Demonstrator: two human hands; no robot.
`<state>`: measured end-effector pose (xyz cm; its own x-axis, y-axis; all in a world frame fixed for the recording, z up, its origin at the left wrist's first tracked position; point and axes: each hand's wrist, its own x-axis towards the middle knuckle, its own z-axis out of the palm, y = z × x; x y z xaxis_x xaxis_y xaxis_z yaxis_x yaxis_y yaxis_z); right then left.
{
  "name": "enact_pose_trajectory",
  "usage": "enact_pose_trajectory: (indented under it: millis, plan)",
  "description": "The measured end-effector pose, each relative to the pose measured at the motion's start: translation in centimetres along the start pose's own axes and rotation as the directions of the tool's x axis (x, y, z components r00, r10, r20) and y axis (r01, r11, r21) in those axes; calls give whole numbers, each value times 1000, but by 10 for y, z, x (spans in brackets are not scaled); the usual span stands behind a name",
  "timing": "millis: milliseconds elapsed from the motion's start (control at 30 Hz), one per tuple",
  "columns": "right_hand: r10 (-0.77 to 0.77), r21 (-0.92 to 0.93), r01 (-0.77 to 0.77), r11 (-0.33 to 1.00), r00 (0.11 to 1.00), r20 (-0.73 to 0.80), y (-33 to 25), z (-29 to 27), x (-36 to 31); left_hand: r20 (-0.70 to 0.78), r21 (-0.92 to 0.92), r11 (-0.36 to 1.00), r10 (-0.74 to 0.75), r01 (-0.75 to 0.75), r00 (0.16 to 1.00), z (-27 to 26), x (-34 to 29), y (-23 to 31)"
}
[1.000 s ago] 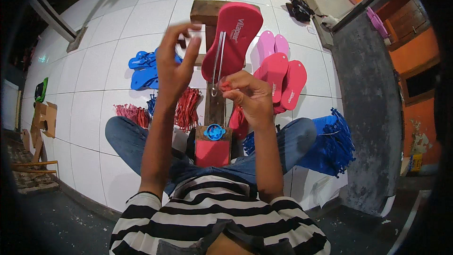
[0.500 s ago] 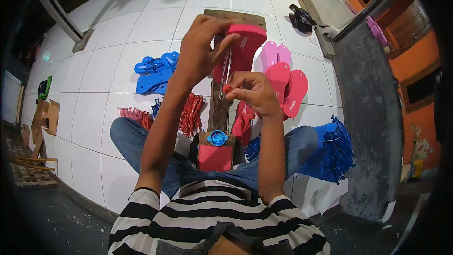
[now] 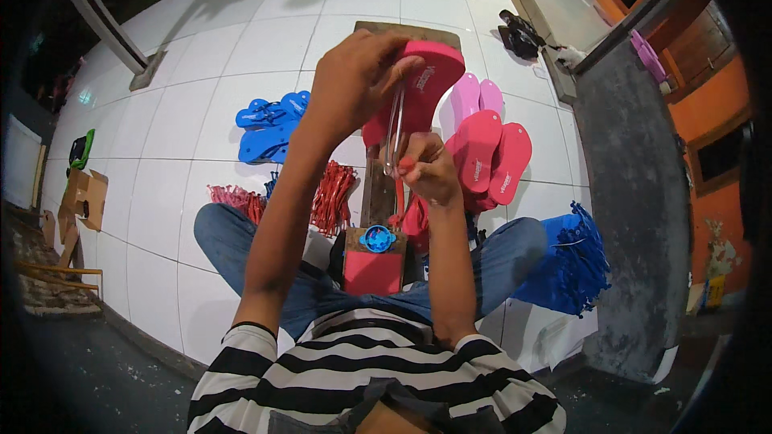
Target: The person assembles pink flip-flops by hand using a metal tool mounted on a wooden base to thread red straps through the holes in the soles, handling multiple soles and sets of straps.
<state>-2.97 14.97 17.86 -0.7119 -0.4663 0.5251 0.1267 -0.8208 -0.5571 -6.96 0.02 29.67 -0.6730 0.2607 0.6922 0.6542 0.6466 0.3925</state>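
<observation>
My left hand (image 3: 354, 84) grips a pinkish-red flip-flop sole (image 3: 430, 84), fingers over its upper end, tilted above a wooden bench (image 3: 376, 201). A thin, shiny metal rod tool (image 3: 394, 133), like a long narrow loop, runs down from the sole between my hands. My right hand (image 3: 433, 169) is closed beside the tool's lower end, pinching a red flip-flop strap (image 3: 407, 165); part of the strap hangs below the fingers. Whether strap and tool touch is hard to tell. On the near end of the bench sit a round blue plastic piece (image 3: 376, 239) and a flat pinkish-red pad (image 3: 372, 273).
Blue flip-flops (image 3: 265, 141) and bundles of red straps (image 3: 331, 199) lie on the tiles to the left. At right are red soles (image 3: 507, 165), pink soles (image 3: 462, 100) and a pile of blue straps (image 3: 583, 261). A cardboard box (image 3: 92, 201) stands far left.
My right hand has moved slightly down and right with the strap, its fingers now curled more tightly. My left hand still holds the sole; the whole view has shifted a little.
</observation>
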Motion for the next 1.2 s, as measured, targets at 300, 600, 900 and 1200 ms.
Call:
enact_pose_trajectory:
  millis: [300, 600, 900, 1200]
  plan:
    - [197, -245, -221, 944, 973, -117, -15, 19, 0, -90, -85, 996, 23, -31, 996, 10, -5, -11]
    - [258, -337, -322, 885, 941, -221, -25, 3, 6, -22, -144, 989, -34, 31, 999, 2, -12, 4]
    - [-554, -944, -204, 258, 770, -318, -18, 67, -36, -15, -625, 751, -281, 211, 959, -7, -79, 33]
    - [-212, -775, 1, 632, 962, -171, -46, 53, 30, 355, -815, 305, -410, 493, 840, 3, -50, 34]
